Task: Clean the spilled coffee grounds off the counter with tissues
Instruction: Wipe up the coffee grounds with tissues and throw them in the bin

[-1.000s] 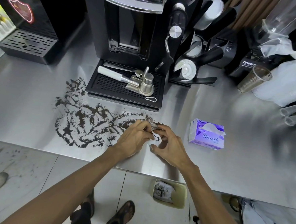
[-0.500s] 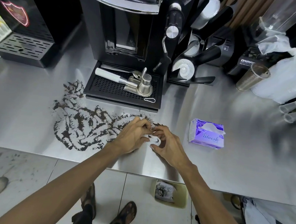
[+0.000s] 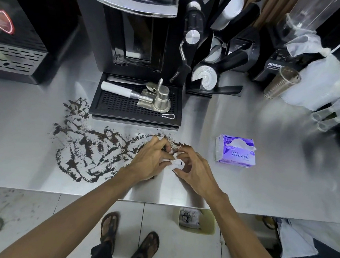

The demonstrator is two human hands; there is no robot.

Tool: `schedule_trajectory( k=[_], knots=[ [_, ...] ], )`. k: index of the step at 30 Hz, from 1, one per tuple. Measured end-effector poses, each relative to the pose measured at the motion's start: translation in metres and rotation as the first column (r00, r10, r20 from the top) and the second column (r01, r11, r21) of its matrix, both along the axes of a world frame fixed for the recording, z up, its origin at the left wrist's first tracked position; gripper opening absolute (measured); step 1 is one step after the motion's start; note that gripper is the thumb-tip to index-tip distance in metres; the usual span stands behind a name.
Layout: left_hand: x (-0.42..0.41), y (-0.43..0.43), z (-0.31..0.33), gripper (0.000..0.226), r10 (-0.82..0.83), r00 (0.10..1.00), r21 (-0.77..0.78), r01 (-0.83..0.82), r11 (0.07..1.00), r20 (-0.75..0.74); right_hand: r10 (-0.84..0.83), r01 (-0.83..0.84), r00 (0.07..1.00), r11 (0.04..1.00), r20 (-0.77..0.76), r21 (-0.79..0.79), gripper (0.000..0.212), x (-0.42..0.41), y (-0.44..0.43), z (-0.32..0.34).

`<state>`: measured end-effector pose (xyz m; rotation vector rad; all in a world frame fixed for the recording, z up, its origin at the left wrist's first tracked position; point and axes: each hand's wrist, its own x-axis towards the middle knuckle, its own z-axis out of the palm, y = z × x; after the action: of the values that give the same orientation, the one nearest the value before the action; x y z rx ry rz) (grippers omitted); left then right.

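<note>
- left hand [image 3: 149, 159] and right hand [image 3: 194, 171]: both pinch 1 bunched tissue [image 3: 175, 163] on the counter [image 3: 261, 185], at the spill's right edge
- coffee grounds [image 3: 89, 149]: spread leftward beyond; a loose bunch risks dropping gathered grounds over the counter edge

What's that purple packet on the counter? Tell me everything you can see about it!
It is a soft tissue pack, wrapped in shiny purple and white plastic with curly writing on its front. It is open on top, where a white top tissue pokes out, crumpled. The pack looks puffy and fairly full. It lies flat on the steel counter, to the right of the spilled coffee grounds and apart from them. Only the counter touches it.
</note>
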<state>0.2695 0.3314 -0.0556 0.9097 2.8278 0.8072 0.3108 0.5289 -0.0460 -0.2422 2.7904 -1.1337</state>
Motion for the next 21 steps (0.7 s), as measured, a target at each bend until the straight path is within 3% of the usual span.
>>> schedule_trajectory(
  k=[14,21],
  knots=[
    [-0.026,-0.008,0.0,0.035,-0.23,0.973,0.003,0.23,0.973,0.033,-0.186,0.186,0.983,0.983,-0.006,0.0,0.069,0.005,-0.023,0.008],
    [-0.037,-0.004,0.005,0.029,-0.324,0.945,0.0,0.324,0.946,0.041,-0.269,0.269,0.963,0.963,0.011,-0.012,0.067,0.004,-0.028,0.01]
  ],
)
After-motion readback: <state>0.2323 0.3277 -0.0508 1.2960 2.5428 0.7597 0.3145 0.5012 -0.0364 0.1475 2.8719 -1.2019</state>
